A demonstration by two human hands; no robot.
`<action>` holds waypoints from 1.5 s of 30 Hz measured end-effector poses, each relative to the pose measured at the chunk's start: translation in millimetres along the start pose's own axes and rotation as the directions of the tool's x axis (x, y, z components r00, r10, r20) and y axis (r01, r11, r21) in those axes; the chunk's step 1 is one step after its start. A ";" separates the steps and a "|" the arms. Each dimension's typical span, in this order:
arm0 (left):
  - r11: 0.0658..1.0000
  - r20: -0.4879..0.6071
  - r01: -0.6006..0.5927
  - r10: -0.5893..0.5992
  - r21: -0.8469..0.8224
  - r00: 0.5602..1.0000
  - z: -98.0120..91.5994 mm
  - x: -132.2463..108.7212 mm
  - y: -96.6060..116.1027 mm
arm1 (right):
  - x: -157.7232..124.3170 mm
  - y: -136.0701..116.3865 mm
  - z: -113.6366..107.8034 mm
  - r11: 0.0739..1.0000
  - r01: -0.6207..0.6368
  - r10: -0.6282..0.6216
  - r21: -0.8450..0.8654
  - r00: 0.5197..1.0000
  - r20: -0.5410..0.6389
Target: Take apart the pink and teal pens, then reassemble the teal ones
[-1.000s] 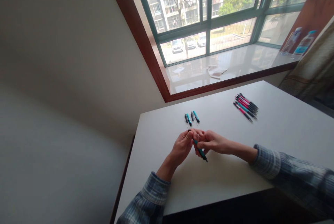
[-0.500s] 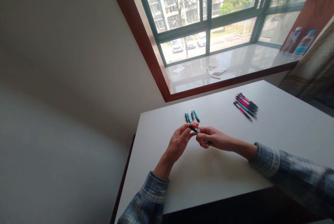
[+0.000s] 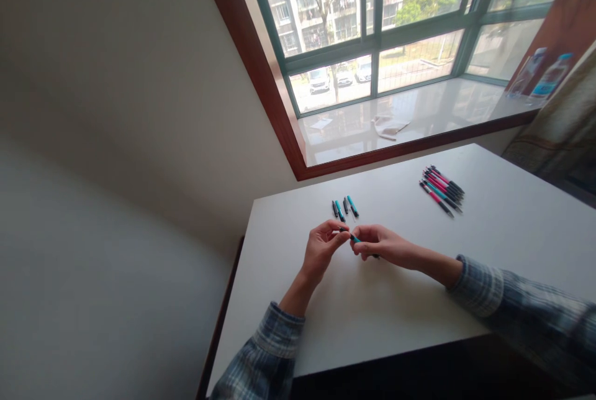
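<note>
Slipping looks like the main thing that could go wrong, since the teal-and-black pen (image 3: pixel 356 240) is thin, likely smooth, and pinched mostly by fingertips. A hard tug or twist might make a tiny part pop off and roll over the white surface (image 3: pixel 395 313). If it bumped the row of short black and teal pen pieces (image 3: pixel 346 205), those might get mixed up. The pen is just on the near side of that row. The left hand (image 3: pixel 321 248) is curled in, with thumb and fingers pinching the pen's dark upper end. The right hand (image 3: pixel 382 243) is curled too, gripping the teal middle, with the other dark end poking out. I cannot tell if the pen is whole between them, because fingers hide part of it. Well to the right of the row lies a bunch of pink and teal pens (image 3: pixel 442 184).
</note>
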State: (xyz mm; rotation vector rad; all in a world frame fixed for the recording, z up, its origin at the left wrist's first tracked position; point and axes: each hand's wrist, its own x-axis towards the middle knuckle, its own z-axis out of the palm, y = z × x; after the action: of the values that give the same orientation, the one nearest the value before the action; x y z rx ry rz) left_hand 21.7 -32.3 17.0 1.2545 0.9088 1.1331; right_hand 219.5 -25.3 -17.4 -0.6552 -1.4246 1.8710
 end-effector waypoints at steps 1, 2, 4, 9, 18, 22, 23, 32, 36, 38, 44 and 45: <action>1.000 0.000 -0.005 0.005 0.012 1.000 1.2 -0.5 1.8 | 0.1 0.4 0.2 1.000 0.007 -0.007 0.002 1.000 -0.012; 1.000 -0.001 -0.008 0.008 0.020 1.000 2.1 -0.9 3.4 | -0.1 0.7 0.4 1.000 0.007 -0.006 0.007 1.000 -0.020; 1.000 -0.011 -0.012 0.012 0.026 1.000 3.1 -1.1 5.4 | -1.0 0.9 0.6 1.000 -0.015 0.015 0.001 1.000 -0.018; 0.999 -0.053 -0.025 0.027 0.032 0.998 1.8 0.1 3.2 | -2.2 0.1 -1.2 0.997 -0.059 0.059 -0.046 0.998 0.006; 1.000 -0.022 -0.022 0.022 0.011 1.000 5.0 -2.5 5.1 | 0.4 5.1 -3.1 0.996 -0.038 0.032 -0.076 0.997 -0.076; 0.999 -0.009 -0.026 0.026 0.022 1.000 6.1 -2.2 6.2 | -0.9 1.8 -0.1 0.995 -0.058 0.051 -0.079 0.995 -0.084; 0.999 -0.007 -0.028 0.028 0.026 1.000 6.0 -2.0 5.7 | -0.9 0.4 0.5 0.995 -0.053 0.047 -0.080 0.996 -0.070; 0.997 -0.038 -0.031 0.034 0.065 0.999 3.9 -1.5 0.8 | 0.6 -1.5 -1.6 0.995 -0.009 0.004 -0.100 0.999 -0.042; 0.996 -0.067 -0.031 0.037 0.088 0.997 4.1 -1.1 -1.6 | -0.6 -1.1 -0.1 0.994 -0.055 0.043 -0.098 0.992 -0.122; 0.995 -0.065 -0.030 0.037 0.100 0.997 4.3 -0.7 -2.9 | -1.3 -2.3 1.1 0.993 -0.079 0.066 -0.089 0.988 -0.140; 0.996 -0.012 -0.011 0.012 0.090 1.000 3.3 -0.3 -2.4 | -2.9 -6.2 2.9 0.994 -0.088 0.081 -0.072 0.993 -0.087; 0.997 0.014 -0.003 0.002 0.075 1.000 2.6 -0.4 -2.0 | -3.0 -6.3 2.7 0.995 -0.081 0.076 -0.064 0.994 -0.076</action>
State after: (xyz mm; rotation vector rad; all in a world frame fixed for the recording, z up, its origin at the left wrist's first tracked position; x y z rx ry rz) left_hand 24.4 -33.3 15.3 1.3238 0.9468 1.0994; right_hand 220.7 -28.3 -10.7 -0.8157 -1.4380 1.8462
